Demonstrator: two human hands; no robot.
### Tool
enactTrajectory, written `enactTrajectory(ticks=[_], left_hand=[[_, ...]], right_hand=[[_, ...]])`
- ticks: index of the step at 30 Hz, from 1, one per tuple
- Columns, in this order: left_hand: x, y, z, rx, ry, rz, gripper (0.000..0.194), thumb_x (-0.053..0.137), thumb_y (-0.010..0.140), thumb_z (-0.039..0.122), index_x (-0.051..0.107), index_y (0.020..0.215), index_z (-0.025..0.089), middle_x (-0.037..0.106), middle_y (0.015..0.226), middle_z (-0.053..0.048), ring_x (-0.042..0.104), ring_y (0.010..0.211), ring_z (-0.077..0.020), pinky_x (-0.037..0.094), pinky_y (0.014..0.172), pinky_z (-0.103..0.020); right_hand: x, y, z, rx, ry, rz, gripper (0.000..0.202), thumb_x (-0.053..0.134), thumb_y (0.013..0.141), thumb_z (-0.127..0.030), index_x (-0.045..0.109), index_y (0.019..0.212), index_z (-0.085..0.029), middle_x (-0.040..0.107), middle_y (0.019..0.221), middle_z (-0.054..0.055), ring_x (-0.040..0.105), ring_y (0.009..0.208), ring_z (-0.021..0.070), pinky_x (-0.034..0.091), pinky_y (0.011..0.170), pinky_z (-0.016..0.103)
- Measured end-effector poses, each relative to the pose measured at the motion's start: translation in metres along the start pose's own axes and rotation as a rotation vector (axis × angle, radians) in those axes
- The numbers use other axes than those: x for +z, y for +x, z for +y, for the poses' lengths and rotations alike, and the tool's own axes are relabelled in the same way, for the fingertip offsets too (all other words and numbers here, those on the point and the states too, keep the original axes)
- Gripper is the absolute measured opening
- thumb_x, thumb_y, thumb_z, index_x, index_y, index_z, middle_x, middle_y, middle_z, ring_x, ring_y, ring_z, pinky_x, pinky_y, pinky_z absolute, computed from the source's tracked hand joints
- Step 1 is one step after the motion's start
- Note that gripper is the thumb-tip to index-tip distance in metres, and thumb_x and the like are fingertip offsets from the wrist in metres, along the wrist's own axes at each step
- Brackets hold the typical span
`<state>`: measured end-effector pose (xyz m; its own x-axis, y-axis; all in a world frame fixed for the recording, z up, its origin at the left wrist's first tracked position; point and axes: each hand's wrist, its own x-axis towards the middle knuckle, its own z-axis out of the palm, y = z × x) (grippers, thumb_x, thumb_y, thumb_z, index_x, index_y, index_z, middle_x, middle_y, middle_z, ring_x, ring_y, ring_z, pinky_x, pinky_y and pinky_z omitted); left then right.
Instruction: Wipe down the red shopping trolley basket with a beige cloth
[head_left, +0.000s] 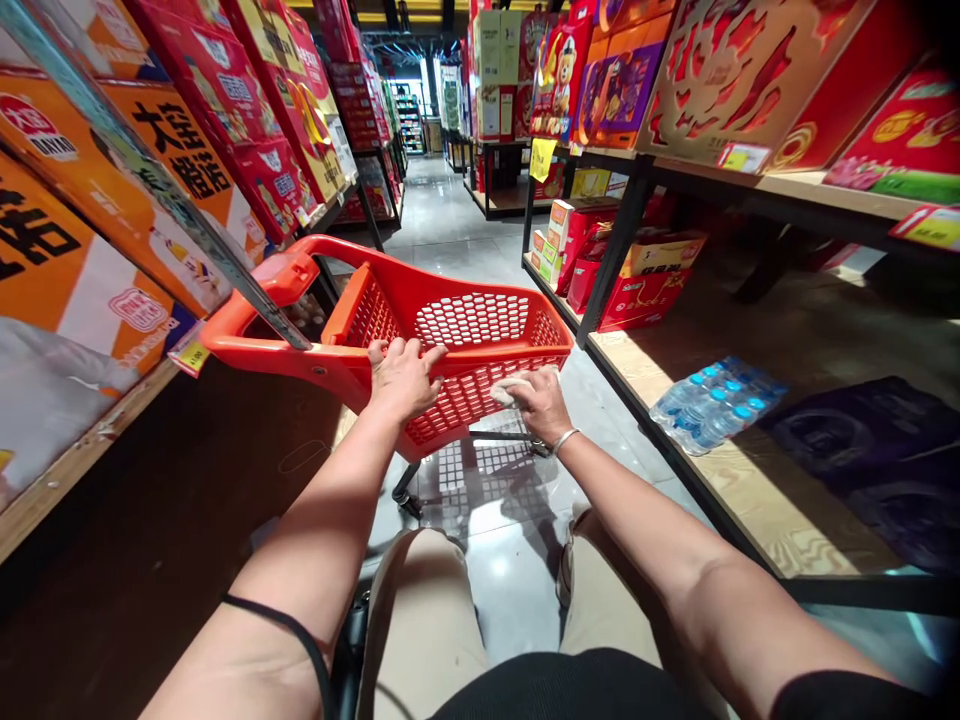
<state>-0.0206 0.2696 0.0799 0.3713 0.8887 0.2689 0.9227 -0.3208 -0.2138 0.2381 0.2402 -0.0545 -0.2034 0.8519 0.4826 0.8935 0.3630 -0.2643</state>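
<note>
A red plastic shopping cart (pixel 480 345) with a mesh basket stands sideways before me, its handle end at the left. My left hand (pixel 405 378) rests on the near top rim, fingers spread over the edge. Against the outer mesh side, near the right end, my right hand (pixel 541 400) is closed on a pale cloth (pixel 510 390). A light bracelet circles my right wrist. Nothing shows inside the part of the basket in view.
Shelves with orange boxes (pixel 135 200) line the left. At the right, a shelf (pixel 750 490) bears a pack of water bottles (pixel 716 400) below gift boxes. A metal pole (pixel 187 200) slants down to the cart's handle end. A tiled aisle (pixel 431 200) runs ahead.
</note>
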Motion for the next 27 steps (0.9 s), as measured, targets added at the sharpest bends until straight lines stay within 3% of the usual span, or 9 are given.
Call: enactTrajectory(ticks=[3, 7, 11, 13, 15, 19, 22, 24, 27], left_hand=[[-0.002, -0.001, 0.001, -0.006, 0.006, 0.003, 0.044, 0.054, 0.090, 0.047, 0.063, 0.131, 0.034, 0.061, 0.119, -0.011, 0.048, 0.118, -0.0323, 0.023, 0.109, -0.053], [-0.004, -0.003, 0.006, -0.009, -0.004, -0.007, 0.044, 0.056, 0.089, 0.048, 0.063, 0.131, 0.034, 0.061, 0.118, -0.010, 0.047, 0.119, -0.0322, 0.022, 0.110, -0.052], [-0.005, -0.004, 0.009, 0.005, 0.015, -0.012, 0.045, 0.055, 0.089, 0.050, 0.064, 0.129, 0.031, 0.060, 0.117, -0.011, 0.047, 0.119, -0.0324, 0.022, 0.110, -0.052], [-0.005, -0.005, 0.008, 0.012, 0.026, -0.027, 0.047, 0.055, 0.088, 0.050, 0.063, 0.130, 0.030, 0.060, 0.117, -0.011, 0.047, 0.118, -0.0323, 0.023, 0.110, -0.051], [-0.004, -0.005, 0.006, 0.020, 0.019, -0.036, 0.048, 0.054, 0.089, 0.050, 0.062, 0.133, 0.031, 0.059, 0.118, -0.010, 0.047, 0.118, -0.0319, 0.023, 0.111, -0.051], [-0.004, -0.006, 0.005, 0.027, -0.009, -0.028, 0.048, 0.053, 0.090, 0.050, 0.061, 0.134, 0.032, 0.059, 0.118, -0.010, 0.047, 0.119, -0.0317, 0.022, 0.112, -0.051], [-0.004, -0.004, 0.006, 0.023, -0.020, -0.010, 0.048, 0.053, 0.090, 0.052, 0.062, 0.132, 0.031, 0.060, 0.117, -0.010, 0.046, 0.120, -0.0325, 0.021, 0.112, -0.052], [-0.004, 0.000, 0.006, 0.025, -0.036, -0.017, 0.050, 0.052, 0.090, 0.055, 0.063, 0.132, 0.030, 0.061, 0.118, -0.010, 0.046, 0.121, -0.0332, 0.020, 0.112, -0.053], [-0.003, 0.006, 0.002, 0.020, -0.051, -0.046, 0.051, 0.052, 0.088, 0.058, 0.064, 0.129, 0.029, 0.063, 0.120, -0.010, 0.046, 0.121, -0.0348, 0.020, 0.110, -0.056]], right_hand=[[-0.037, 0.024, -0.005, 0.056, 0.013, 0.172, 0.042, 0.054, 0.091, -0.018, 0.069, 0.127, -0.032, 0.053, 0.141, 0.006, 0.042, 0.124, 0.0274, 0.030, 0.108, 0.046], [-0.052, 0.048, -0.030, 0.265, -0.036, 0.108, 0.056, 0.050, 0.089, -0.014, 0.059, 0.140, -0.035, 0.048, 0.149, 0.006, 0.041, 0.126, 0.0309, 0.033, 0.105, 0.050], [-0.047, 0.064, -0.068, 0.027, 0.009, -0.050, 0.059, 0.051, 0.090, -0.017, 0.054, 0.144, -0.040, 0.046, 0.152, 0.002, 0.042, 0.126, 0.0302, 0.035, 0.104, 0.049], [-0.049, 0.066, -0.071, -0.074, 0.016, -0.075, 0.057, 0.054, 0.090, -0.021, 0.054, 0.143, -0.041, 0.046, 0.153, 0.001, 0.043, 0.125, 0.0295, 0.035, 0.102, 0.048], [-0.054, 0.063, -0.053, -0.069, -0.006, -0.067, 0.056, 0.059, 0.088, -0.023, 0.056, 0.142, -0.039, 0.050, 0.149, 0.003, 0.045, 0.122, 0.0289, 0.035, 0.102, 0.046], [-0.071, 0.048, 0.019, 0.121, -0.062, -0.029, 0.052, 0.065, 0.082, -0.022, 0.063, 0.134, -0.031, 0.058, 0.135, 0.009, 0.050, 0.113, 0.0287, 0.037, 0.100, 0.044], [-0.078, 0.043, 0.061, 0.211, -0.051, -0.023, 0.055, 0.060, 0.079, -0.013, 0.065, 0.132, -0.025, 0.059, 0.131, 0.011, 0.052, 0.111, 0.0274, 0.041, 0.098, 0.041], [-0.077, 0.046, 0.071, 0.223, -0.018, -0.036, 0.057, 0.055, 0.079, -0.008, 0.065, 0.132, -0.024, 0.060, 0.127, 0.010, 0.053, 0.111, 0.0258, 0.042, 0.099, 0.039], [-0.073, 0.053, 0.068, 0.251, 0.001, -0.051, 0.056, 0.054, 0.080, -0.011, 0.065, 0.132, -0.026, 0.062, 0.123, 0.008, 0.054, 0.109, 0.0255, 0.043, 0.098, 0.039]])
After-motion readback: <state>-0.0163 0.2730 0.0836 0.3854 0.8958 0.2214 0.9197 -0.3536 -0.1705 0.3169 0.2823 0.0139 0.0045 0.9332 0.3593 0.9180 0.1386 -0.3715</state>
